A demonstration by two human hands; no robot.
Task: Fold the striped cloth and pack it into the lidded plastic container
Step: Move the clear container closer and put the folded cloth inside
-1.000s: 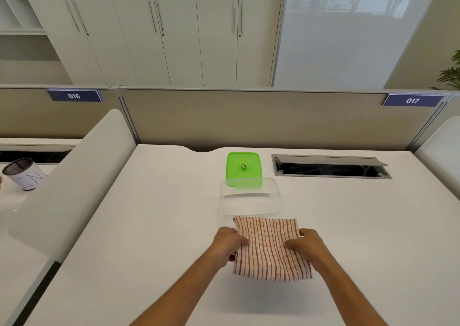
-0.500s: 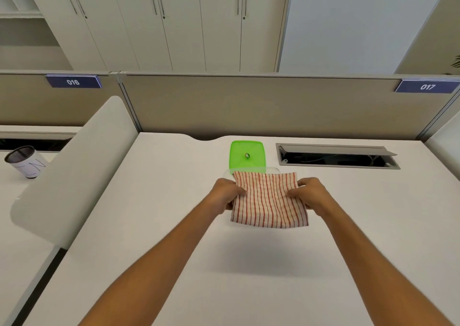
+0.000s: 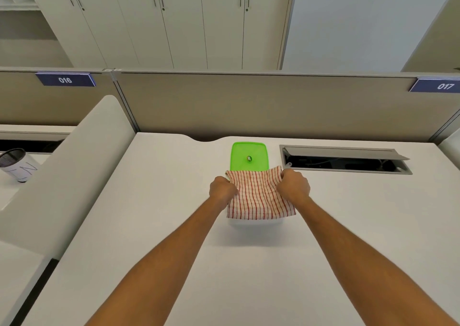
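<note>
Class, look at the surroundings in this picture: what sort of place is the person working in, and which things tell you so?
Most likely an open-plan office. The white desk is fenced by a partition carrying numbered signs, a cable hatch is set into the desktop, and tall cupboards line the back wall.

Bright, even indoor light falls across the white desk (image 3: 154, 226), with no hard glare on it. A soft, faint shadow lies under the cloth (image 3: 258, 198) and arms. The glossy panel (image 3: 368, 22) at upper right carries pale reflections. Wide-angle distortion bows the partition (image 3: 249, 104) and splays the cabinets (image 3: 154, 22) outward. Focus is slightly soft overall, edges mildly smeared
</note>
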